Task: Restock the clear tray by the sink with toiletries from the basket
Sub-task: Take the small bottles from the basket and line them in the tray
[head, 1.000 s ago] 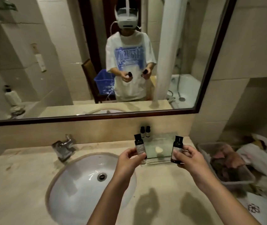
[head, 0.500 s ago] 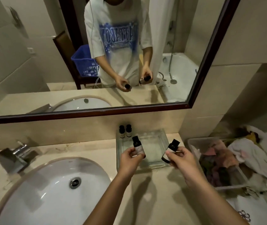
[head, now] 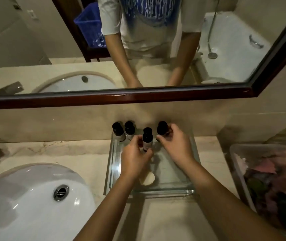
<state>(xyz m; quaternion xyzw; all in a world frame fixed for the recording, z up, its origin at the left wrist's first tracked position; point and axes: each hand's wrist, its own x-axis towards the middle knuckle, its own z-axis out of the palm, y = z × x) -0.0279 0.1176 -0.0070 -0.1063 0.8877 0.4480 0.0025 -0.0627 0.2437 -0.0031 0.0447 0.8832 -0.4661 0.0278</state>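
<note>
Beige marble tabletop (head: 69, 152) ran under a dark-framed mirror (head: 121, 99), the white sink (head: 25, 197) cut off at its left edge. Just right of the sink lay the clear tray (head: 110, 167), two dark bottles (head: 118, 132) standing in its far left corner. Over the tray's far half the left hand (head: 135, 160) pinched a third bottle (head: 147, 138) upright in its grip. The right hand (head: 175, 145) had its grip curled round a fourth bottle (head: 162, 127), body hidden. Pale soap (head: 147, 179) lay partly under the left wrist. A plastic bin (head: 239, 171) of blurred cloths sat at the right edge. The blue basket (head: 90, 23) showed only in the mirror.
</note>
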